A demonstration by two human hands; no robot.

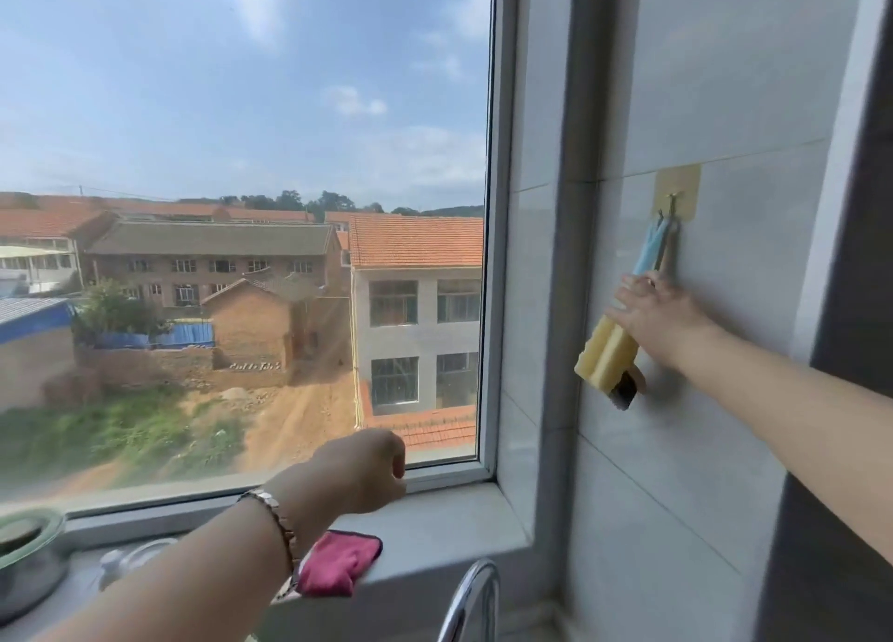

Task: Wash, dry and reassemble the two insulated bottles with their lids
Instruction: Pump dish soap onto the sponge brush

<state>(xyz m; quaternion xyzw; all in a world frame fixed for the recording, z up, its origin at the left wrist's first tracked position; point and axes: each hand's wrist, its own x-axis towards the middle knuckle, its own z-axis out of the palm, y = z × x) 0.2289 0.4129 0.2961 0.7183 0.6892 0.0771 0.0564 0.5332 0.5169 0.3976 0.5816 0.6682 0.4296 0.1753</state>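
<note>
Looks like fetching the washing tool, with washing itself not yet begun; next calls for lifting the loop up off the hook. Near the tap [476,598], left hand [357,472] propped on the sill [449,520] above a cloth [338,564], fingers curled under, holding nothing; farther, right hand [662,322] at the wall, fingers wrapped round the brush [606,356] hanging from the hook [669,206]; bottles and lids out of view.

The sponge brush [606,356] held in the right hand [657,317] has a porous, matt yellow foam head. Behind that hand the wall tiles [725,85] are glossy and smooth. A shiny metal bracelet [275,520] circles the wrist of the left hand [357,472]; beneath it lies a soft, napped pink cloth [338,564], beside a polished chrome tap [476,598].
</note>
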